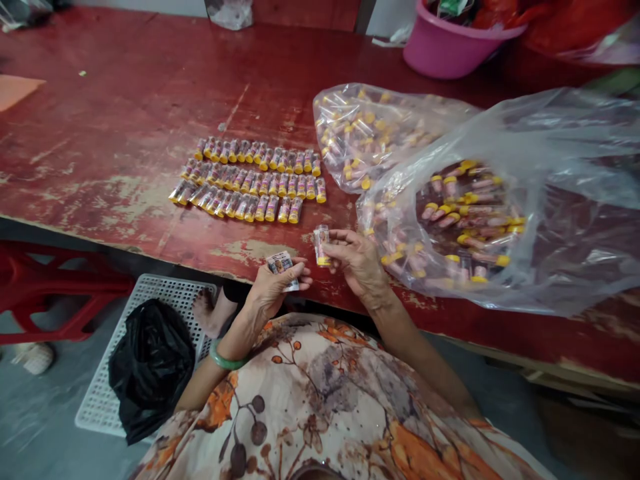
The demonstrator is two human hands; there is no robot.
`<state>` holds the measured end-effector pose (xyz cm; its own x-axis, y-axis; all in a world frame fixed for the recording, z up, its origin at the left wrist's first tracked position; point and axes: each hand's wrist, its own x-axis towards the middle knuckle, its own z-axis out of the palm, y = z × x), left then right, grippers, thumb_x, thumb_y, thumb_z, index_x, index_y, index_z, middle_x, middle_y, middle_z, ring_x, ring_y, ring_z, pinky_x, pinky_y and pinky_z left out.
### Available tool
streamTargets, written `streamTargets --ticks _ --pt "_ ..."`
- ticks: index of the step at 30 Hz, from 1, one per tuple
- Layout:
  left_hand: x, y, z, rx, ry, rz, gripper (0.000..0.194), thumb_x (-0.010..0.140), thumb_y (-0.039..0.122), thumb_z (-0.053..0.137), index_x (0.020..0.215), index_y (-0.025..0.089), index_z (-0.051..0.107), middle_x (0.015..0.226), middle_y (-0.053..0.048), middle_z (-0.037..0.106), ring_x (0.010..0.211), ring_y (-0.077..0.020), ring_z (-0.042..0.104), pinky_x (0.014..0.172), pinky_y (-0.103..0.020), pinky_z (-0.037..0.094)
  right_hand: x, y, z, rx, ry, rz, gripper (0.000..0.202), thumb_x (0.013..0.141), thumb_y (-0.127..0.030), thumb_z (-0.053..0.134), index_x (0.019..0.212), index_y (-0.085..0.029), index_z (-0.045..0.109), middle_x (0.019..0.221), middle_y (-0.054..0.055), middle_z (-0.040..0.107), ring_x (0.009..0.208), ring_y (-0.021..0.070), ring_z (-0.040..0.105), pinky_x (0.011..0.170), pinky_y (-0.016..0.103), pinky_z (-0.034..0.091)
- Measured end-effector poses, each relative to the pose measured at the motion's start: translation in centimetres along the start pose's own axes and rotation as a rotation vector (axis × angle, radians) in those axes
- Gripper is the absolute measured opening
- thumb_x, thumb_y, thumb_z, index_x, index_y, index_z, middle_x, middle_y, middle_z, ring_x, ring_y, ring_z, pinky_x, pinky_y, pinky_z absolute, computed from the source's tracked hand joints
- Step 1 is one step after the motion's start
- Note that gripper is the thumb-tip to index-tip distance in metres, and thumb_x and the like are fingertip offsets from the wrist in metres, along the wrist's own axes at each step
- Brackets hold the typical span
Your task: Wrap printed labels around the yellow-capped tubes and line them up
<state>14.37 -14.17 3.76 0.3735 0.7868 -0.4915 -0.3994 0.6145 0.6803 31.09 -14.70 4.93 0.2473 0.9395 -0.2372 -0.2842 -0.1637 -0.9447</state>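
My left hand (273,287) is closed on a small stack of printed stickers (283,268), thumb on top. Between the thumb and fingers of my right hand (357,263) is a small clear tube with a yellow cap (321,245), upright with the cap at the bottom. A pinkish label or filling shows through it. The two hands are apart, just above the table's near edge. Beyond them, similar yellow-capped tubes (250,180) lie side by side in three rows. To the right, an open clear plastic bag (560,193) holds many loose tubes (480,207).
The worn red table (125,120) spans the view. Behind the open bag lies another bag of tubes (370,133). A pink basin (450,43) stands at the back right. Below left are a red stool (55,287) and a black bag (153,367) on a white perforated crate (95,407).
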Motion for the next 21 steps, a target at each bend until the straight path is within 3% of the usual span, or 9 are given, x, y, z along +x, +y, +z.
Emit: streamTargets --ticks 3,9,13,17,21 --pt "0.1 0.0 -0.2 -0.033 0.075 -0.011 0.033 0.06 0.025 0.085 0.081 0.007 0.066 0.065 -0.006 0.067 0.056 -0.0149 0.065 0.053 -0.024 0.056 2.4 0.2 -0.1 -0.101 0.061 -0.012 0.042 0.055 -0.035 0.078 0.088 -0.014 0.063 0.061 -0.003 0.063 0.043 0.0069 0.049 0.039 0.02 0.041" --pt "-0.3 -0.7 -0.9 -0.189 0.015 -0.017 0.019 0.075 0.028 0.071 0.084 0.012 0.064 0.071 -0.006 0.068 0.066 -0.0199 0.069 0.067 -0.037 0.06 8.6 1.5 0.6 -0.341 0.169 -0.047 0.026 0.062 -0.028 0.071 0.08 -0.015 0.056 0.048 -0.007 0.052 0.035 0.006 0.042 0.034 0.019 0.038" --pt "-0.8 -0.5 -1.1 -0.169 -0.012 -0.022 0.017 0.077 0.025 0.067 0.085 0.011 0.064 0.081 -0.01 0.07 0.071 -0.0224 0.07 0.071 -0.042 0.06 11.3 1.9 2.1 -0.516 0.195 -0.094 0.018 0.065 -0.025 0.07 0.073 -0.016 0.056 0.048 -0.005 0.054 0.035 0.0088 0.049 0.033 0.018 0.034" --pt "-1.4 0.3 -0.7 -0.143 -0.026 -0.034 0.019 0.08 0.026 0.065 0.09 0.011 0.065 0.085 -0.011 0.071 0.07 -0.0224 0.07 0.068 -0.041 0.06 11.9 1.7 3.6 -0.675 0.155 -0.157 0.022 0.066 -0.029 0.073 0.062 -0.017 0.056 0.042 -0.003 0.051 0.036 0.0119 0.051 0.037 0.021 0.035" --pt "-1.6 0.6 -0.2 -0.137 0.027 -0.062 0.016 0.076 0.015 0.067 0.09 0.01 0.064 0.087 -0.012 0.072 0.078 -0.0254 0.071 0.073 -0.041 0.06 9.2 0.4 2.7 -0.794 0.17 -0.326 0.018 0.07 -0.03 0.073 0.072 -0.014 0.064 0.053 0.0 0.06 0.054 0.0125 0.059 0.059 0.023 0.046"
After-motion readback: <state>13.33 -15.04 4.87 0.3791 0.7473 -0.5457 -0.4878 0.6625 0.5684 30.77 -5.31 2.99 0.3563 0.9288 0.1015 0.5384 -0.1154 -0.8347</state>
